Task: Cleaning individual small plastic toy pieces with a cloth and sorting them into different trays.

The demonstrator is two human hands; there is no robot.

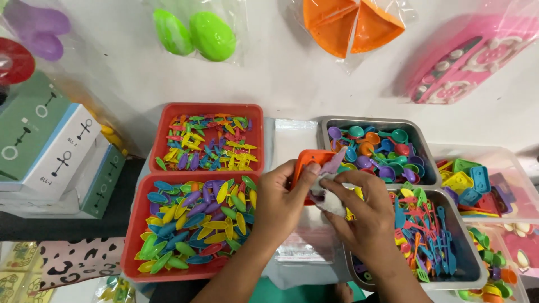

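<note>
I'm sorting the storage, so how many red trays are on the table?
2. One red tray at the back holds small colourful pieces; the other red tray sits just in front, by the left hand. Others may lie out of view.

Two red trays [255, 120] of coloured plastic pieces, two metal trays [422, 140], stacked boxes [50, 151], and bagged green shapes [193, 33] on the table [292, 84].

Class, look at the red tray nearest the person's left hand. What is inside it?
The red tray holds a heap of small leaf-shaped plastic pieces in blue, yellow, green, purple and red. The left hand and its forearm cover the tray's right edge, and the pile hides the tray's floor.
</note>
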